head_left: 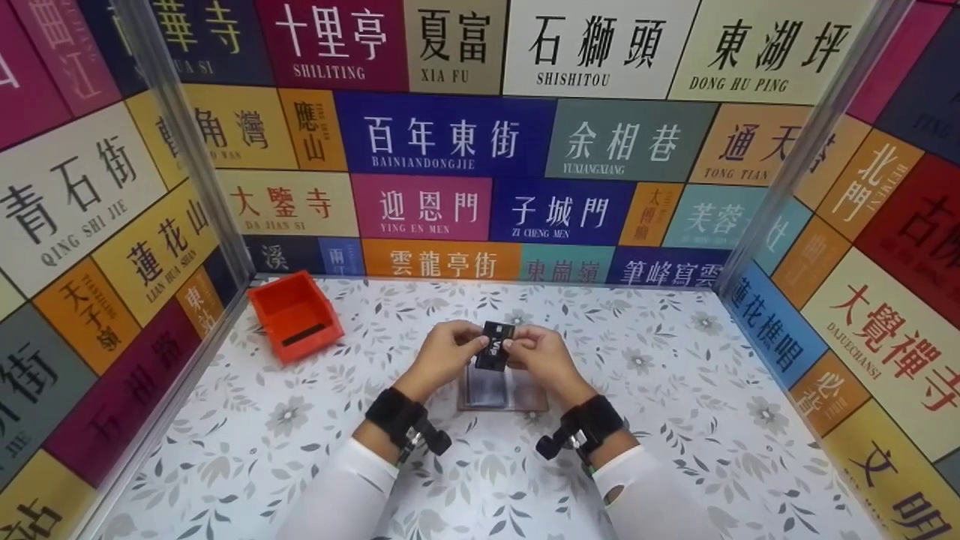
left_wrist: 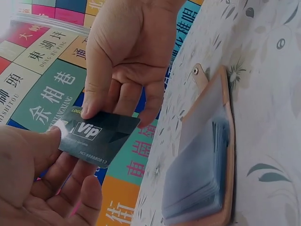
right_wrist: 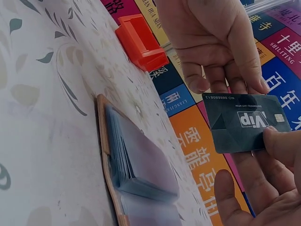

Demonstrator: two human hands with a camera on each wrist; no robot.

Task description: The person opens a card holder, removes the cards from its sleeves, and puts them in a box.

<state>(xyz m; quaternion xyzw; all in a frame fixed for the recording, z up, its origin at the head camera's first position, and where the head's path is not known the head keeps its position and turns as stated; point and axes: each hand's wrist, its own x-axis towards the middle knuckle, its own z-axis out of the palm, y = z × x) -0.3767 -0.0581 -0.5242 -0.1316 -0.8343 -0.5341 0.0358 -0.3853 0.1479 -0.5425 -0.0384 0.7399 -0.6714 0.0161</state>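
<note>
Both hands pinch a black VIP card (head_left: 495,346) between thumbs and fingers, above an open card holder (head_left: 489,391) on the table. The left hand (head_left: 450,351) grips one side of the card; the right hand (head_left: 541,352) grips the other. In the left wrist view the card (left_wrist: 99,135) shows its "Vip" print and a number. Clear plastic sleeves fill the card holder (right_wrist: 141,160), which has a tan cover edge. A snap strap (left_wrist: 199,79) sticks out from the cover in the left wrist view.
An orange-red bin (head_left: 294,315) stands at the table's back left, with a dark strip on its front. The table (head_left: 285,465) has a leaf-patterned cover. Panels with coloured signs (head_left: 442,135) enclose the back and both sides.
</note>
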